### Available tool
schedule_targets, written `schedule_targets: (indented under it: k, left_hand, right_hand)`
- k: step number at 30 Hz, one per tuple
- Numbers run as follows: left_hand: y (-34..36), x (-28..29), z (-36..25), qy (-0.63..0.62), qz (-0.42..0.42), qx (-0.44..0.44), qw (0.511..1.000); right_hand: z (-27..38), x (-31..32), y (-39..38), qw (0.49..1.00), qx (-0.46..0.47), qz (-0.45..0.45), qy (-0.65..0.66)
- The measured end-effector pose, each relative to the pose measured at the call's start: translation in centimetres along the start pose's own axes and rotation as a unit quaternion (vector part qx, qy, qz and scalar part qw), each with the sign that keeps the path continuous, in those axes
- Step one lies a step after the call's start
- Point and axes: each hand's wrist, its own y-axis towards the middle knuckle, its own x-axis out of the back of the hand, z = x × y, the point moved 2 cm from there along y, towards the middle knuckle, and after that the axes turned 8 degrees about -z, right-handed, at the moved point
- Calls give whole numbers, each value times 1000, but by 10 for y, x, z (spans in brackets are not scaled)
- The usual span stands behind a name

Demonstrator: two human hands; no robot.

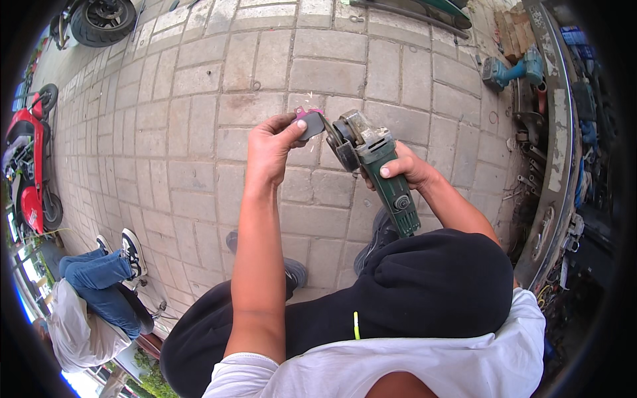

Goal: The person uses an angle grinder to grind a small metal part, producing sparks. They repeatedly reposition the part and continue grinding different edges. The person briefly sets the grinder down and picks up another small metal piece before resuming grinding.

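My left hand (271, 142) pinches a small brake pad (314, 126) between thumb and fingers. Its flat face is dark grey, and a pinkish-purple backing plate shows along the far edge. My right hand (410, 167) is wrapped around the green body of an angle grinder (385, 162), which has a worn metal gear head. The grinder's disc (330, 131), seen nearly edge-on, meets or almost meets the pad's right edge; whether they touch I cannot tell. Small bright specks appear near the pad. Part of my right fingers is hidden behind the grinder.
Paving bricks (328, 74) cover the ground. At the right, a teal power tool (511, 69) lies by a metal-edged bench (547, 166) with wrenches. A red motorbike (32, 166) stands left, a wheel (99, 23) far left. A seated person in jeans (99, 272) is lower left.
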Motion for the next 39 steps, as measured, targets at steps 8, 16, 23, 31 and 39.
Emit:
schedule_targets:
  k: [8, 16, 23, 31, 39]
  left_hand:
    - [0, 0, 1, 0, 5, -1, 1000]
    - [-1, 0, 0, -4, -5, 3, 1000]
    - [-1, 0, -1, -6, -4, 0, 1000]
    - [1, 2, 1, -6, -4, 1, 1000]
    - [0, 2, 1, -13, -4, -1, 1000]
  right_hand:
    - [2, -1, 0, 1000, 4, 2, -1]
    - [2, -2, 0, 1000, 3, 6, 5]
    - [4, -3, 0, 1000, 6, 8, 1]
    - [4, -4, -1, 1000, 4, 5, -1]
    - [4, -5, -1, 1000, 1, 1, 1]
